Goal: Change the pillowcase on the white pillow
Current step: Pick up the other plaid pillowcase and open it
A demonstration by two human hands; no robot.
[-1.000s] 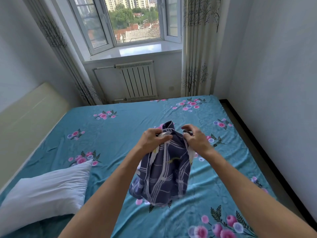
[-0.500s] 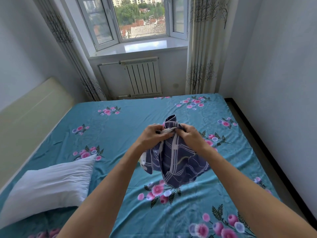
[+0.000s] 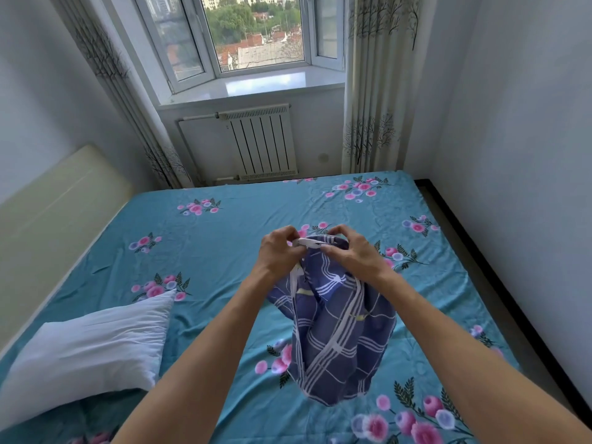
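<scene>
A white-edged hem of the blue plaid pillowcase (image 3: 336, 328) is being pinched between the left hand (image 3: 280, 253) and the right hand (image 3: 347, 254), thumb and fingers of each closed on the cloth, with a short length of the hem stretched taut between them. The rest of the pillowcase is being let hang in loose folds below the hands, above the teal floral bedsheet (image 3: 224, 251); whether its lowest fold is touching the sheet cannot be told. Compared with a second ago, the hands are being held higher and the hem is being drawn out straight, where the cloth was earlier bunched with a peak standing between the hands. This is being read as the opening being located and spread, a step needed before any stuffing. The white pillow (image 3: 86, 350) is lying bare, well apart to the left, near the cream headboard (image 3: 54, 206), and is not yet being handled. A radiator (image 3: 262, 142) is standing under the window beyond the bed.
</scene>
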